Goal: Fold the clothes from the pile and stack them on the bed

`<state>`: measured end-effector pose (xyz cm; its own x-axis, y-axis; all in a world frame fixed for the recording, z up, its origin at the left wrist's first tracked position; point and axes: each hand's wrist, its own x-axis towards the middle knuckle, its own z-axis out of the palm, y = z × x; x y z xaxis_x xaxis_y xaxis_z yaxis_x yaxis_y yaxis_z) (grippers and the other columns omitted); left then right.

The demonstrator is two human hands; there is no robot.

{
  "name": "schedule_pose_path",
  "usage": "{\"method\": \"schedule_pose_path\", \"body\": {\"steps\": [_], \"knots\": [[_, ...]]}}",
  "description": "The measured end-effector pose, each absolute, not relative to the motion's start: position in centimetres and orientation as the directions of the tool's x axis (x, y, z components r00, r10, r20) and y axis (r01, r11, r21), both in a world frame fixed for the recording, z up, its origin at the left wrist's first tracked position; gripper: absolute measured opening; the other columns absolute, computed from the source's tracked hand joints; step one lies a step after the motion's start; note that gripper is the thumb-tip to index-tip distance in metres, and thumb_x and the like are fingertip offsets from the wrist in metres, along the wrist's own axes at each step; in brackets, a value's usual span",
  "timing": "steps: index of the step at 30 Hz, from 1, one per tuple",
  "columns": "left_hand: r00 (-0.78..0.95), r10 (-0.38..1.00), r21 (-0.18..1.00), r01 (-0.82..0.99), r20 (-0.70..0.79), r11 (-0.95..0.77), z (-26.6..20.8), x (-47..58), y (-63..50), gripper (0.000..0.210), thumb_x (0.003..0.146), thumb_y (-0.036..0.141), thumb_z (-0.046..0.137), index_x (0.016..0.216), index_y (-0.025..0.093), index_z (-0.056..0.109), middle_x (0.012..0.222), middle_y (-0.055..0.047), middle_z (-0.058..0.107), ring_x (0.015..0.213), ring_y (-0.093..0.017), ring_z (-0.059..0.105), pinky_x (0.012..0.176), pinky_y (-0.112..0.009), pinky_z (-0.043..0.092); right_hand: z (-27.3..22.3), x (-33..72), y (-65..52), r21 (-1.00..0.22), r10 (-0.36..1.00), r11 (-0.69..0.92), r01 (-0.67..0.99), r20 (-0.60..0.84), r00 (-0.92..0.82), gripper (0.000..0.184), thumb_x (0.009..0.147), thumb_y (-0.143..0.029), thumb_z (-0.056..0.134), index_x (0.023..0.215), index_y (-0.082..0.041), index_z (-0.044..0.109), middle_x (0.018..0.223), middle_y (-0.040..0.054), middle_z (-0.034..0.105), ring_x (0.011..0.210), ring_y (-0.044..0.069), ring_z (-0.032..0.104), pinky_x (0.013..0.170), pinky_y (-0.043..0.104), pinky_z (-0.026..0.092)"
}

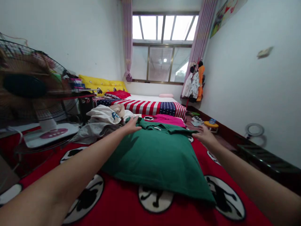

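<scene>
We have the green shirt [155,157] spread on the red blanket [122,201] in front of us, its hem nearest and its collar at the far end. The body of it lies fairly smooth, while the cloth bunches a little around the collar and sleeves. Our left hand [133,125] is at the far left shoulder, thumb and fingers pointing inward; our right hand [204,135] is at the tip of the right sleeve, fingers bent toward it. We cannot tell whether either hand is pinching the cloth. Both our forearms stretch forward from the lower corners, one along each side of the shirt, and angle in toward its far end.

Beneath, the blanket carries round white patches with black figures, some partly covered by the hem. Just beyond the collar lies a bright pink garment [169,119], and to the left of the shirt we see a heap of white and grey clothes [103,116].

Farther left stands an electric fan [25,86]. Across the room is a bed [145,106] with a stars-and-stripes cover and a yellow cushion [103,83], below a window [162,62] framed by purplish curtains [128,37]. Clothes hang [194,83] to the right of it, near a low yellow stool [211,126].
</scene>
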<state>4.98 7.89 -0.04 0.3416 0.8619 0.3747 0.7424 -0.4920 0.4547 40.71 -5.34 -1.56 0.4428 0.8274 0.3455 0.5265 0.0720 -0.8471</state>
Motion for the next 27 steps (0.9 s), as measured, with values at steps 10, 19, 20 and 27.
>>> {"method": "schedule_pose_path", "body": {"steps": [10, 19, 20, 27], "knots": [[0.672, 0.74, 0.278, 0.708, 0.016, -0.649, -6.5, -5.8, -2.9, 0.084, 0.066, 0.056, 0.074, 0.138, 0.02, 0.051, 0.157, -0.016, 0.025, 0.141, -0.036, 0.03, 0.113, -0.046, 0.029, -9.3, 37.3, -19.4, -0.451, 0.977, 0.204, 0.869, 0.156, -0.148, 0.079, 0.073, -0.044, 0.069, 0.144, -0.024, 0.04, 0.154, 0.013, 0.033, 0.137, 0.031, 0.039, 0.113, 0.047, 0.034], [0.646, 0.724, 0.248, 0.68, 0.241, -0.69, -10.7, -7.0, -3.4, 0.037, 0.089, 0.034, 0.054, 0.122, 0.025, 0.065, 0.145, -0.01, 0.047, 0.132, -0.026, 0.045, 0.112, -0.041, 0.034, -13.0, 39.1, -15.6, -0.36, 0.888, 0.255, 0.898, 0.454, -0.071, 0.033, 0.088, -0.036, 0.052, 0.112, -0.02, 0.066, 0.117, 0.0124, 0.065, 0.109, 0.026, 0.061, 0.098, 0.044, 0.047], [0.645, 0.711, 0.228, 0.674, 0.281, -0.702, -11.0, -6.9, -3.1, 0.033, 0.09, 0.032, 0.052, 0.119, 0.025, 0.067, 0.141, -0.01, 0.051, 0.129, -0.026, 0.048, 0.11, -0.041, 0.037, -13.0, 39.2, -15.3, -0.358, 0.887, 0.268, 0.894, 0.454, -0.085, 0.029, 0.087, -0.035, 0.052, 0.107, -0.021, 0.068, 0.115, 0.0117, 0.066, 0.107, 0.026, 0.061, 0.097, 0.043, 0.048], [0.624, 0.66, 0.217, 0.637, 0.417, -0.74, -6.2, -6.3, -2.6, 0.03, 0.081, 0.013, 0.049, 0.099, 0.02, 0.072, 0.11, -0.008, 0.069, 0.11, -0.024, 0.059, 0.101, -0.038, 0.042, -8.5, 40.0, -14.7, -0.531, 0.93, 0.236, 0.814, 0.367, -0.03, 0.03, 0.076, -0.022, 0.051, 0.097, -0.022, 0.072, 0.1, 0.0079, 0.071, 0.096, 0.026, 0.065, 0.089, 0.04, 0.049]]}}
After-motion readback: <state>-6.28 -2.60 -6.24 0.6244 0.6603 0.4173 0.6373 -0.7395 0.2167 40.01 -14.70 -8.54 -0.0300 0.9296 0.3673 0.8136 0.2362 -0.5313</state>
